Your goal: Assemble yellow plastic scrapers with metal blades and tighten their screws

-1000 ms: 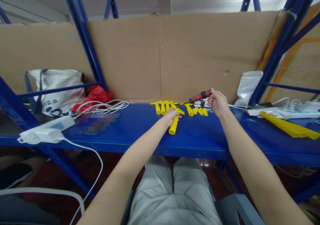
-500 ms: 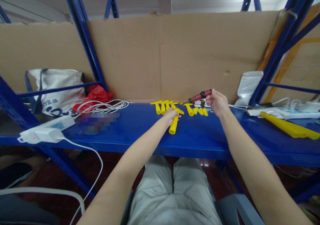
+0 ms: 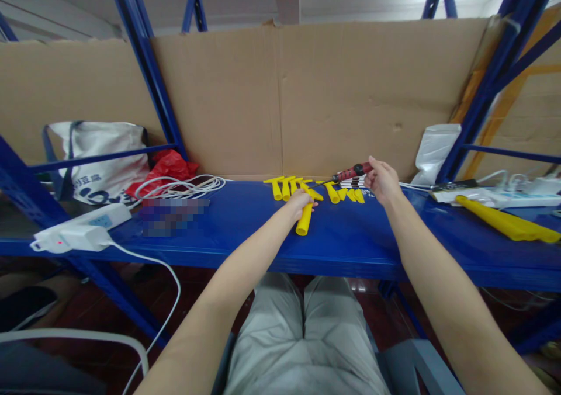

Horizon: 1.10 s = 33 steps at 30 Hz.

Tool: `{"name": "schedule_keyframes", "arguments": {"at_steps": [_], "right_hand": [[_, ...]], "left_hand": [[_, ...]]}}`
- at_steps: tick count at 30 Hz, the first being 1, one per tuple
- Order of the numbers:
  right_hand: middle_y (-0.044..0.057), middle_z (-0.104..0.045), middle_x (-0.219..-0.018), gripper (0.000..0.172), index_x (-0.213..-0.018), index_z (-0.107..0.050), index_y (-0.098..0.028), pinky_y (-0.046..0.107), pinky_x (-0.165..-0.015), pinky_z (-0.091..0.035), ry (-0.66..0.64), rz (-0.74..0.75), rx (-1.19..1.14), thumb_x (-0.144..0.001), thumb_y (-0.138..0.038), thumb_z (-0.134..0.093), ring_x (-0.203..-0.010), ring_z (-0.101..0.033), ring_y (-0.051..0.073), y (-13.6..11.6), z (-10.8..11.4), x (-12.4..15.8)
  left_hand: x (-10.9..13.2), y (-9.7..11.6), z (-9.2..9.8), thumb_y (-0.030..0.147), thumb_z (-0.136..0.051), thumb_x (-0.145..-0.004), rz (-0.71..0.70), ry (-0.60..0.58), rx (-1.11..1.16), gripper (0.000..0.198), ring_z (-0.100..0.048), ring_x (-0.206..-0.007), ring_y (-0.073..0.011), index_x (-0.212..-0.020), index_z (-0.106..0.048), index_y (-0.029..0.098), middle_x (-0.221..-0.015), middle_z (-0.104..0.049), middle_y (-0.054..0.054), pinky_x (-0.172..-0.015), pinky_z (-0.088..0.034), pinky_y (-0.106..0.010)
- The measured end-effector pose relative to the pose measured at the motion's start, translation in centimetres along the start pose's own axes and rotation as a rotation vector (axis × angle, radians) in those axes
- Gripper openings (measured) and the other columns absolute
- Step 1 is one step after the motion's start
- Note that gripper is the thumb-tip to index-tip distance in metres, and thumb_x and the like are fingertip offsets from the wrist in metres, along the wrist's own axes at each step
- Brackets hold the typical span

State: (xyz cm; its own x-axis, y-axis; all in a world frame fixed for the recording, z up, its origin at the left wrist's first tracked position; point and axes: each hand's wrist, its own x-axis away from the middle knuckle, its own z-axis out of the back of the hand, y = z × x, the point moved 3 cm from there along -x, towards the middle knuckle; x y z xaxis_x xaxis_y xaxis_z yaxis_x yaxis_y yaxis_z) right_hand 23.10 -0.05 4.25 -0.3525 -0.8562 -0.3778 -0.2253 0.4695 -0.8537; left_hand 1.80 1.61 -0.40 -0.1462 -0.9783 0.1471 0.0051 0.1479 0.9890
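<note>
My left hand (image 3: 300, 203) is closed around a yellow T-shaped plastic piece (image 3: 304, 222), its round hollow end facing me. In my right hand (image 3: 383, 180) is a screwdriver (image 3: 350, 173) with a red and black handle, gripped by the fingertips at its rear end. The dark shaft slopes down to the left toward the top of the held piece; whether the tip touches it is too small to tell. Behind my left hand several similar T-shaped pieces (image 3: 277, 190) stand in a row. Another one (image 3: 333, 193) stands under the shaft, beside several small yellow wedge-like pieces (image 3: 351, 196).
A blue shelf (image 3: 245, 231) is the work surface, with a cardboard panel (image 3: 342, 91) behind. On the left are a power strip (image 3: 87, 228), coiled white cable (image 3: 188, 187), red plastic bag (image 3: 169, 167) and cloth bag (image 3: 105, 155). To the right lies a long yellow object (image 3: 504, 219).
The screwdriver's handle has dropped slightly and lies at a flatter angle, and the fingers of my right hand have shifted on it. My left hand stays still with the yellow piece.
</note>
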Motion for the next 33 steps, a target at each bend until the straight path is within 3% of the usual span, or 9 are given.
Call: {"name": "schedule_keyframes", "arguments": {"at_steps": [4,11,19,25,29,33], "right_hand": [[-0.011,-0.035,-0.037,0.035,-0.069,-0.052,-0.019,0.015,-0.031,-0.027,-0.021,0.0,-0.002,-0.068,-0.047,-0.074,-0.031,-0.033,0.004,-0.2,-0.3,0.3],[-0.004,-0.058,-0.055,0.03,-0.071,-0.051,-0.019,0.017,-0.038,-0.039,-0.079,-0.003,-0.014,-0.072,-0.041,-0.072,-0.041,-0.05,0.006,-0.5,-0.5,0.4],[-0.008,-0.049,-0.051,0.042,-0.064,-0.045,-0.02,0.016,-0.032,-0.031,-0.015,0.045,-0.036,-0.06,-0.044,-0.079,-0.037,-0.044,0.005,-0.1,-0.1,-0.1],[-0.01,-0.043,-0.041,0.036,-0.066,-0.048,-0.021,0.017,-0.031,-0.029,0.044,0.024,-0.029,-0.061,-0.041,-0.078,-0.033,-0.038,0.005,-0.3,-0.1,0.2],[-0.011,-0.036,-0.036,0.033,-0.071,-0.055,-0.02,0.017,-0.031,-0.028,0.008,0.023,0.012,-0.065,-0.047,-0.075,-0.03,-0.034,0.005,-0.4,-0.2,0.4],[-0.009,-0.039,-0.038,0.028,-0.073,-0.058,-0.019,0.016,-0.032,-0.028,-0.029,0.005,-0.012,-0.072,-0.045,-0.07,-0.033,-0.035,0.005,-0.5,-0.5,0.6]], "left_hand": [[0.2,0.1,0.0,-0.008,-0.046,-0.073,-0.005,0.012,0.0,0.035,-0.062,-0.057,-0.0091,-0.098,-0.049,0.016,-0.085,-0.063,-0.002,-0.05,-0.043,-0.02],[0.2,0.1,-0.2,-0.008,-0.046,-0.074,0.003,0.001,0.002,0.034,-0.061,-0.056,-0.0086,-0.097,-0.05,0.016,-0.084,-0.063,-0.002,-0.047,-0.042,-0.018],[-0.7,-0.4,0.0,-0.007,-0.049,-0.071,0.01,-0.003,-0.005,0.036,-0.062,-0.06,-0.0099,-0.098,-0.051,0.017,-0.092,-0.066,-0.003,-0.051,-0.045,-0.02],[-1.0,-0.5,0.1,-0.005,-0.055,-0.069,0.006,-0.008,0.006,0.037,-0.064,-0.062,-0.0114,-0.098,-0.051,0.018,-0.092,-0.065,-0.003,-0.055,-0.047,-0.022],[-0.6,-0.3,0.1,-0.007,-0.05,-0.07,0.002,-0.014,-0.005,0.036,-0.063,-0.061,-0.0104,-0.097,-0.051,0.017,-0.092,-0.066,-0.004,-0.054,-0.046,-0.022],[-0.2,-0.1,0.0,-0.007,-0.046,-0.072,0.003,-0.004,-0.016,0.037,-0.063,-0.062,-0.0105,-0.1,-0.05,0.017,-0.093,-0.066,-0.004,-0.051,-0.045,-0.02]]}}
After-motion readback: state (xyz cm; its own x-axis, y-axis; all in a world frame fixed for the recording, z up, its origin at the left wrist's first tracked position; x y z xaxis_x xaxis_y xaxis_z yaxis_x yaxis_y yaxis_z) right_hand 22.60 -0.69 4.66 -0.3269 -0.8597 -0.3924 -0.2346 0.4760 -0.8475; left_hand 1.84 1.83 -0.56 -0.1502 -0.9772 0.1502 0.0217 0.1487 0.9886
